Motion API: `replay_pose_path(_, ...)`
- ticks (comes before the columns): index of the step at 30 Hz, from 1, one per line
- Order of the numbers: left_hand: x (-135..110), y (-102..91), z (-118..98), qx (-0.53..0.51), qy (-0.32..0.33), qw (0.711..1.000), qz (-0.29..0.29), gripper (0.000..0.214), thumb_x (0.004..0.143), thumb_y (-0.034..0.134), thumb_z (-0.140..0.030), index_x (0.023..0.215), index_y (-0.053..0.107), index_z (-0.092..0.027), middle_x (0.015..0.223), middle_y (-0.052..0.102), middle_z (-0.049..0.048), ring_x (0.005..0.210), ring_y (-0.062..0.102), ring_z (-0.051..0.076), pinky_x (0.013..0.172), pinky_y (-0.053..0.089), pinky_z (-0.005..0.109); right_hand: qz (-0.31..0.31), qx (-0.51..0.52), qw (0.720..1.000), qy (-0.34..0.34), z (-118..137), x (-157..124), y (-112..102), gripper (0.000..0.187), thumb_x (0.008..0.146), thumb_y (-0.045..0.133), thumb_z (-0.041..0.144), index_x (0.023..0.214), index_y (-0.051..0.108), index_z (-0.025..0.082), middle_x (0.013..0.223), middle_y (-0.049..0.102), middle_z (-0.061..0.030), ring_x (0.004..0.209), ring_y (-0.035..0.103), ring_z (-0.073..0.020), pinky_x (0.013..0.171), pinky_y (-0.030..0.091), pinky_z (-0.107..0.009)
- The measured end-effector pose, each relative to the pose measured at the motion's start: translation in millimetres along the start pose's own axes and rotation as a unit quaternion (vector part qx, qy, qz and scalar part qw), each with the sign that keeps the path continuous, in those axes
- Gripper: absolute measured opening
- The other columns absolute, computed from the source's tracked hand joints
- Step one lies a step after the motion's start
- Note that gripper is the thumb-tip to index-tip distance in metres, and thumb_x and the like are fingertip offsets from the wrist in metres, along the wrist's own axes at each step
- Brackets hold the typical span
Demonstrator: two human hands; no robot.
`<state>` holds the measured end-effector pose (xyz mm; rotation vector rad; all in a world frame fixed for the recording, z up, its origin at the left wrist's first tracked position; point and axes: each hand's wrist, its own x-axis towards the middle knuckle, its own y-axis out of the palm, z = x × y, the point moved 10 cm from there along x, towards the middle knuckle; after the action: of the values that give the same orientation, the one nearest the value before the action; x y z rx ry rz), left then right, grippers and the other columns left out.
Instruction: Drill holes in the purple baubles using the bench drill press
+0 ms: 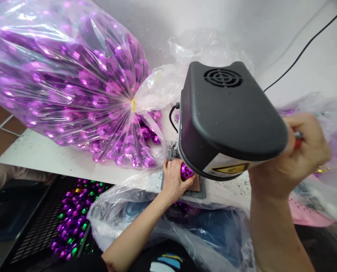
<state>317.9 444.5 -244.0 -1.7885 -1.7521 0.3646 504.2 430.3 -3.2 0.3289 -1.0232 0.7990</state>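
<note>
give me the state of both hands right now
Left hand: closed on a shiny purple ball.
Right hand: closed around a mostly hidden handle beside the black machine.

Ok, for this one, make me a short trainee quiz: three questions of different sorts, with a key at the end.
1. Multiple choice: what do the fingers of the left hand hold, next to the black machine?
A) a roll of tape
B) a purple ball
C) a pen

2. True or false: the large clear bag is gathered at its neck with a yellow tie.

3. Fill in the blank: in the black crate, most of the beads are purple, and the next most common colour is ____.

Key: 1. B; 2. True; 3. green
</note>
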Motion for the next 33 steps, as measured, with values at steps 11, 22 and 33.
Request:
replay_pose_path(11,-3,-2.1,3,-0.009,-0.005,1.000,-0.022,0.035,0.075,0.082,-0.035,0.103,0.062,-0.024,0.106,0.069,0.0075,0.106,0.064,0.029,0.110,0.047,0.057,0.159,-0.031,0.977,-0.141,15,-86,-21,0.005,0.085,0.060,0.018,0.081,0.059,0.015,0.075,0.053,-0.0020,0.072,0.056,-0.0124,0.060,0.047,-0.028)
replay_pose_path(22,-4,1.7,5,0.034,-0.002,0.999,-0.013,0.038,0.074,0.081,-0.033,0.103,0.059,-0.023,0.104,0.066,0.0062,0.107,0.063,0.031,0.113,0.041,0.061,0.134,-0.049,0.979,-0.146,10,-108,-19,0.011,0.083,0.056,0.010,0.089,0.062,0.016,0.078,0.058,-0.0030,0.077,0.058,-0.0136,0.066,0.052,-0.028)
replay_pose_path(33,-1,-5.6,-4,0.010,0.002,1.000,-0.015,0.041,0.076,0.080,-0.034,0.110,0.060,-0.023,0.107,0.069,0.0085,0.107,0.063,0.032,0.115,0.040,0.063,0.127,-0.050,0.984,-0.117,-2,-124,-23,0.021,0.081,0.057,0.008,0.097,0.063,0.019,0.086,0.064,-0.0058,0.085,0.063,-0.0172,0.066,0.053,-0.029)
